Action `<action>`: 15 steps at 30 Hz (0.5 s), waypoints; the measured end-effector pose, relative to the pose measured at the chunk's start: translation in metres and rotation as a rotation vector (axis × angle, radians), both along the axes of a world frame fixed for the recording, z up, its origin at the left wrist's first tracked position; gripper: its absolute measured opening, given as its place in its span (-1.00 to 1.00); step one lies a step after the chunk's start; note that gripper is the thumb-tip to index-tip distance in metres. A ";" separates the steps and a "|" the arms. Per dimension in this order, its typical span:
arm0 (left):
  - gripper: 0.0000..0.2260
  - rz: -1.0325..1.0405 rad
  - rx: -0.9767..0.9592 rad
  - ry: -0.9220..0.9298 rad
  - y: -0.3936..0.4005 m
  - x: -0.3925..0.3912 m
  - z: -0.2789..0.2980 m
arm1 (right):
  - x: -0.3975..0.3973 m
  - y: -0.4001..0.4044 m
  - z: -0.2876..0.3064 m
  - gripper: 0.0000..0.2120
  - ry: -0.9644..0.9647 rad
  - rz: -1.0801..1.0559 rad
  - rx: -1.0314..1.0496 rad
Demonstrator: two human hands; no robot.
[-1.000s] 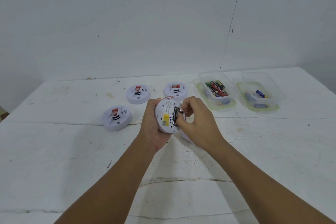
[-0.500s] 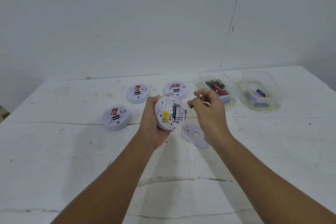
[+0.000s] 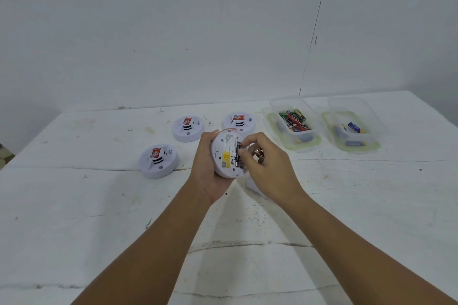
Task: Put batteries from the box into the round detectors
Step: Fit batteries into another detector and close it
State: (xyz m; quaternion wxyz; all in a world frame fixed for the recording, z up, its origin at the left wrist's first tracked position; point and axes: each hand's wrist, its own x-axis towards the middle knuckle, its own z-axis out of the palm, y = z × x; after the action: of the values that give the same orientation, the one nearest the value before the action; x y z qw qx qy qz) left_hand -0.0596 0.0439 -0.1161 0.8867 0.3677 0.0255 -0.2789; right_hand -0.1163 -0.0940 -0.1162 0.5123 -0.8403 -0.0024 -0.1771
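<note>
White scuffed desk [image 3: 99, 205]: a round white detector [image 3: 226, 156], yellow-labelled, is gripped by the left hand [image 3: 207, 168]; beside it a copper battery [image 3: 258, 153] is pinched by the right hand [image 3: 269, 168]. Right of it, a clear plastic box [image 3: 292, 126] holds mixed batteries; writing unreadable.

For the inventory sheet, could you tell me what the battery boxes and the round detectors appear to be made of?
Battery boxes: clear, glossy plastic by the look; the batteries show through the walls. Round detectors: white, smooth, matte moulded plastic, probably, with printed stickers.
</note>
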 end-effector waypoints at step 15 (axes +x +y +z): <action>-0.71 -0.017 0.038 -0.033 -0.004 -0.003 -0.001 | 0.001 0.002 0.003 -0.93 0.033 0.018 -0.039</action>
State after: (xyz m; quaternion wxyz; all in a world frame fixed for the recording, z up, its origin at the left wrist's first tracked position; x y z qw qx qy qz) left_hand -0.0625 0.0398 -0.1167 0.8774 0.3894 0.0132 -0.2799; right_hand -0.1155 -0.0924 -0.1133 0.4972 -0.8530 -0.0049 -0.1584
